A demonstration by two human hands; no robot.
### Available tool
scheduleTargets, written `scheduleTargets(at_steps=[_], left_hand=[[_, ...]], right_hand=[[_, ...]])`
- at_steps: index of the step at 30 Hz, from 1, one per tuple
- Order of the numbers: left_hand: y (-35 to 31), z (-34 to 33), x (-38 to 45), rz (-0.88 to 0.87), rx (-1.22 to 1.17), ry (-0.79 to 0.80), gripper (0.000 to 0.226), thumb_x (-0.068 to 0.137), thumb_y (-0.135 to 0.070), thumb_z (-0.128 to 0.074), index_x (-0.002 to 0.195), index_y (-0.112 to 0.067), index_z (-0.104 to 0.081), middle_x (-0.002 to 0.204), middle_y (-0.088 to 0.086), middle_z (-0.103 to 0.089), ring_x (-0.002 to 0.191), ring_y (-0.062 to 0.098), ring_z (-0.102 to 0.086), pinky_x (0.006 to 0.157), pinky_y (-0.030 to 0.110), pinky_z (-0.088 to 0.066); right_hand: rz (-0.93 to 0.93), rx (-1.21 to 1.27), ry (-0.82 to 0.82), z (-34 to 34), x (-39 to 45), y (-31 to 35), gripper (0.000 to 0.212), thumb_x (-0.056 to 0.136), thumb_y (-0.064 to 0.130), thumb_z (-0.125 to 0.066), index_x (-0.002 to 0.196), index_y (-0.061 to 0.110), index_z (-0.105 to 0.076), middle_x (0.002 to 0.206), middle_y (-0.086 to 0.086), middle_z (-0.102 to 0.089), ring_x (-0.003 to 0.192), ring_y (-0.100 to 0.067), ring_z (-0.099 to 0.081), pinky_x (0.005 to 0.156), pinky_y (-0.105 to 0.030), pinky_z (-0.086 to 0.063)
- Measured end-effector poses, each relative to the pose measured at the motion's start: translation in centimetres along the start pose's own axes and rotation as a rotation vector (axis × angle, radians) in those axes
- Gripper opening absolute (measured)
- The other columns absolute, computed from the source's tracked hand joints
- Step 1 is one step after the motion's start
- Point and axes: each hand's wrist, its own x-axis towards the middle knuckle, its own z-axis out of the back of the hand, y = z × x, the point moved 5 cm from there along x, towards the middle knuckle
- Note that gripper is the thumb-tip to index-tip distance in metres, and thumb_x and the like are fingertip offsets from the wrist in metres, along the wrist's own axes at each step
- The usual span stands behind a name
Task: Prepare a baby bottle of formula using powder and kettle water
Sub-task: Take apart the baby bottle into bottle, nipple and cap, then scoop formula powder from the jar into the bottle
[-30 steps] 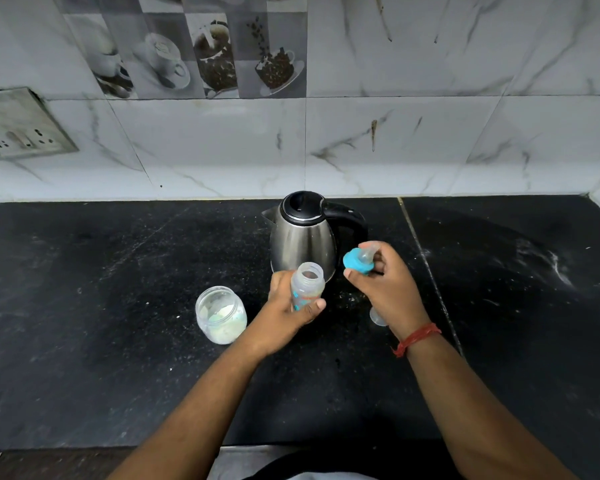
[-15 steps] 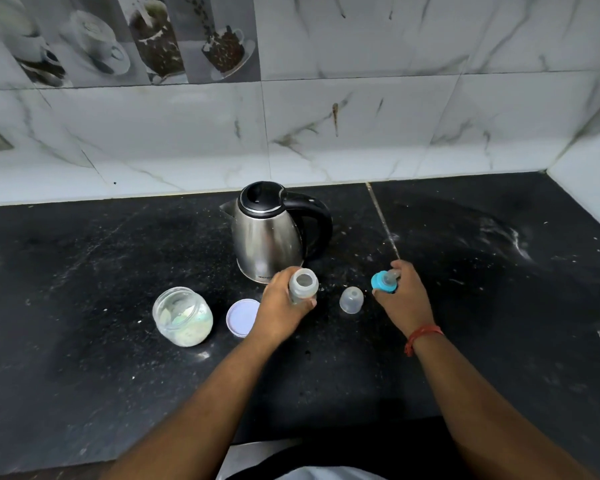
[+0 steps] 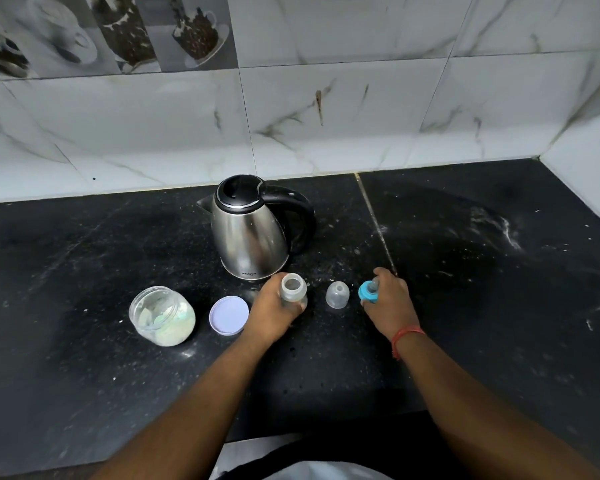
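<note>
Left hand: fingers curled round the baby bottle, thumb across its near side. Bottle upright on the black counter, mouth open, no teat fitted.

Right hand: fingertips closed on the blue teat ring, which sits at the counter surface; whether it rests fully on the counter, cannot tell. Red thread band at that wrist.

Clear dome cap stands on the counter between the two sets of fingers, touching neither.

Steel kettle stands just beyond the left fingers, lid shut, handle to the right.

Pale jar lid lies flat just left of the left hand. Powder jar further left, open, pale powder inside.
</note>
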Motion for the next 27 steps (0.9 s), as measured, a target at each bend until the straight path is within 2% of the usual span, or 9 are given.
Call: scheduleTargets(at_steps=[4,6,8,10,14,18,23,25,27], left_hand=[[0.6,0.0,0.1,0.022,-0.010,-0.001,0.045,0.084,-0.009,-0.079,0.117,-0.026,-0.055,0.105,-0.013,-0.066,0.093,-0.003,-0.061,0.076,0.001,-0.041],[0.9,0.1,-0.1,0.035,-0.011,-0.001,0.061,0.082,-0.014,-0.083,0.132,-0.022,-0.050,0.117,-0.010,-0.063,0.106,0.006,-0.061,0.088,0.005,-0.041],[1.4,0.5,-0.3,0.016,0.018,-0.018,0.083,0.077,-0.022,-0.087,0.146,-0.021,-0.041,0.136,-0.010,-0.054,0.127,0.012,-0.053,0.109,0.023,-0.041],[1.4,1.2,-0.7,-0.023,0.049,-0.046,0.092,0.075,-0.028,-0.090,0.151,-0.021,-0.038,0.143,-0.014,-0.043,0.136,0.013,-0.045,0.116,0.033,-0.037],[0.4,3.2,-2.1,-0.097,0.015,-0.154,0.089,0.083,-0.034,-0.085,0.155,-0.020,-0.034,0.154,-0.013,-0.037,0.145,0.007,-0.034,0.120,0.027,-0.028],[-1.5,6.2,-3.5,-0.212,0.006,-0.240,0.078,0.090,-0.038,-0.077,0.156,-0.023,-0.037,0.161,-0.007,-0.038,0.148,0.005,-0.035,0.123,0.029,-0.029],[-3.7,10.8,-5.3,-0.374,0.058,-0.332,0.064,0.091,-0.037,-0.067,0.149,-0.020,-0.046,0.155,-0.005,-0.047,0.146,0.008,-0.041,0.121,0.032,-0.035],[-3.5,12.8,-5.8,-0.407,0.082,-0.379,0.063,0.093,-0.035,-0.068,0.148,-0.016,-0.047,0.156,-0.002,-0.046,0.147,0.012,-0.041,0.121,0.036,-0.036],[-2.6,15.0,-6.4,-0.398,0.114,-0.429,0.066,0.092,-0.042,-0.065,0.149,-0.016,-0.045,0.158,-0.002,-0.045,0.147,0.012,-0.040,0.121,0.032,-0.034]], right_hand=[[-0.022,0.027,0.039,0.0,0.1,-0.5,0.080,0.083,0.007,-0.079,0.150,0.012,-0.037,0.141,-0.005,-0.051,0.142,-0.024,-0.034,0.118,-0.036,-0.032],[-0.013,0.041,0.055,0.2,0.0,-0.5,0.085,0.082,0.005,-0.078,0.153,0.013,-0.033,0.149,-0.006,-0.045,0.146,-0.022,-0.028,0.119,-0.034,-0.028],[-0.010,0.086,0.034,0.7,-0.1,-0.3,0.086,0.082,0.002,-0.076,0.154,0.015,-0.031,0.155,-0.006,-0.037,0.149,-0.021,-0.024,0.119,-0.031,-0.024],[-0.008,0.138,-0.022,1.5,-0.3,0.0,0.084,0.083,0.004,-0.074,0.154,0.017,-0.032,0.158,-0.007,-0.032,0.151,-0.020,-0.023,0.119,-0.031,-0.022],[0.083,0.189,-0.158,3.5,-0.6,2.2,0.075,0.084,0.005,-0.071,0.151,0.013,-0.036,0.155,-0.009,-0.038,0.147,-0.021,-0.028,0.119,-0.031,-0.025],[0.218,0.269,-0.252,4.6,-0.6,7.3,0.068,0.085,0.004,-0.071,0.146,0.012,-0.041,0.152,-0.009,-0.042,0.144,-0.023,-0.036,0.121,-0.042,-0.032],[0.463,0.343,-0.327,4.0,-1.8,15.5,0.058,0.085,-0.001,-0.069,0.139,0.006,-0.049,0.148,-0.010,-0.047,0.140,-0.020,-0.042,0.118,-0.021,-0.029],[0.563,0.366,-0.304,2.7,-2.4,18.7,0.056,0.082,-0.002,-0.068,0.136,0.004,-0.052,0.145,-0.010,-0.050,0.137,-0.022,-0.046,0.118,-0.032,-0.034],[0.628,0.398,-0.224,0.7,-3.1,21.5,0.056,0.083,-0.001,-0.067,0.136,0.006,-0.052,0.142,-0.008,-0.052,0.134,-0.020,-0.049,0.115,-0.042,-0.040]])
